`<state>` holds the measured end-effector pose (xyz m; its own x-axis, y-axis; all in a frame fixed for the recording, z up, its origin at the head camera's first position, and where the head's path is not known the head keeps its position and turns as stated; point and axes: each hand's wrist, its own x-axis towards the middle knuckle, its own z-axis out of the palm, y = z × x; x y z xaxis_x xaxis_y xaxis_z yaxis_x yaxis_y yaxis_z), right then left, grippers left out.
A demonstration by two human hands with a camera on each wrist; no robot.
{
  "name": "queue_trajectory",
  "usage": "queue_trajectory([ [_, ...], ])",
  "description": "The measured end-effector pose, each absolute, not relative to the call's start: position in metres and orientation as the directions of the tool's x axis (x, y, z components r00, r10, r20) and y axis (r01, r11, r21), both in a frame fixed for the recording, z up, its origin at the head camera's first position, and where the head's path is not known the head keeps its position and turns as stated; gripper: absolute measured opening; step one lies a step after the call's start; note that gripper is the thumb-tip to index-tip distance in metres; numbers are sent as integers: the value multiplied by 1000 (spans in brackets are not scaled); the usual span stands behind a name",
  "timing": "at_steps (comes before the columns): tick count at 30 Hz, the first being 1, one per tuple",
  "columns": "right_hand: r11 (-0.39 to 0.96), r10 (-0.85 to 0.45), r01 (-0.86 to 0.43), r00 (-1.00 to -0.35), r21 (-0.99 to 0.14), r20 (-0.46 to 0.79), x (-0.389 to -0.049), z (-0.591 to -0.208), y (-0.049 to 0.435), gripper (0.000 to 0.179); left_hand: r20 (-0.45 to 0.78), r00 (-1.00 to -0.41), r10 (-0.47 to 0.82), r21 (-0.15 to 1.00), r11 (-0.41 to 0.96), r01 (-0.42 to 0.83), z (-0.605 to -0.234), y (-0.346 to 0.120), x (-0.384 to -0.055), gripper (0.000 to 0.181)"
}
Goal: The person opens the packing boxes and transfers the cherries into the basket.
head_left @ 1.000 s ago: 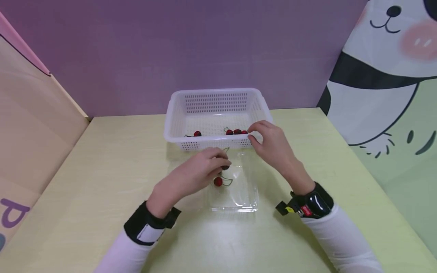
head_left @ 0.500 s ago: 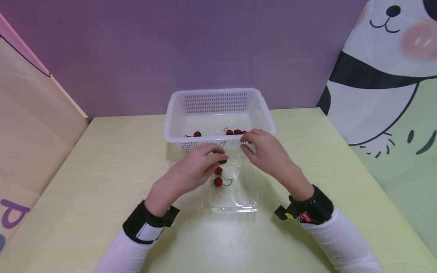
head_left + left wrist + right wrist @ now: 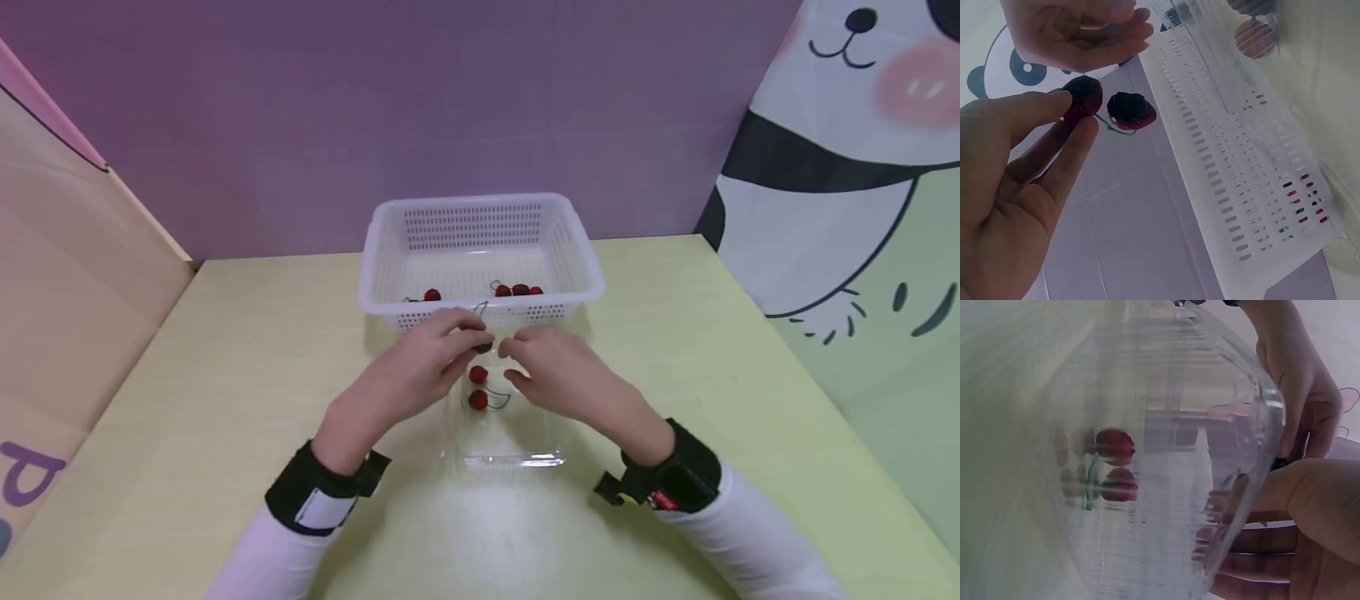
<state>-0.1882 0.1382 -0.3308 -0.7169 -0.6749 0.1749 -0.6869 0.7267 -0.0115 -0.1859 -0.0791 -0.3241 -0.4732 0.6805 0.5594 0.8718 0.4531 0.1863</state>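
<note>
In the left wrist view, thumb and fingers of my left hand [image 3: 420, 358] pinch a dark red cherry [image 3: 1087, 95]. A second cherry [image 3: 1131, 111] is beside it, close to a green stem. My right hand [image 3: 570, 375] is just right of the left one, its fingers loosely bent around nothing. Below both hands stands a clear plastic box [image 3: 513, 460] on the table. Through its wall, the right wrist view shows an upper cherry [image 3: 1116, 447] and a lower cherry [image 3: 1120, 485] with a green stem.
Behind the box, a white slotted basket [image 3: 480, 202] stands near the table's back edge. Several cherries lie in it, among them a red one [image 3: 432, 295] at the left and a group [image 3: 521, 290] toward the right. A purple wall panel [image 3: 480, 100] rises behind.
My right hand has come from the basket's front right rim down and left, beside the left hand. The left hand has shifted slightly up and left, still holding its cherry, uncovering another in the box.
</note>
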Motion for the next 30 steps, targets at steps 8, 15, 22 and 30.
queue_trajectory([
  [8, 663, -742, -743, -668, -88, 52, -186, -335, 131, 23, 620, -484, 618, 168, 498, 851, -325, -87, -193, 25],
  [15, 554, -832, -827, -554, -95, -33, -186, -344, 128, 26, 650, -499, 573, 191, 513, 837, -328, -90, -197, 27],
  [22, 517, -856, -851, -512, -90, -67, -185, -349, 126, 30, 672, -508, 539, 187, 540, 821, -330, -91, -200, 23],
  [30, 519, -854, -851, -512, -76, -95, -184, -354, 125, 34, 671, -532, 516, 196, 568, 799, -331, -91, -202, 27],
])
